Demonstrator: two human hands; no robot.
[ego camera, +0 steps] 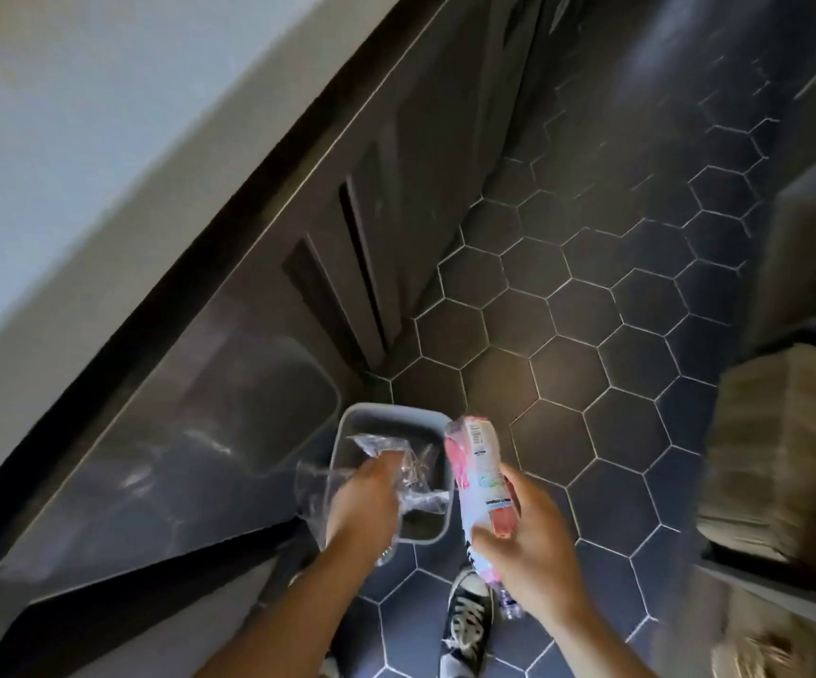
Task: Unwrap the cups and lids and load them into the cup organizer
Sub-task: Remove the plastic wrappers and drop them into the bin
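Note:
My left hand (365, 501) grips a crumpled piece of clear plastic wrap (317, 486) right above a small grey bin (437, 528) that stands on the floor. More clear wrap (420, 474) lies inside the bin. My right hand (528, 540) holds a pink and white printed wrapper (472, 469) to the right of the bin, its upper end sticking up past my fingers. No cups, lids or cup organizer are in view.
Dark hexagon floor tiles (591, 305) spread ahead. Grey cabinet fronts (229, 393) under a pale countertop (44, 154) run along the left. Cardboard boxes (782, 457) sit on low shelving at the right. My black sneaker (467, 623) is below the bin.

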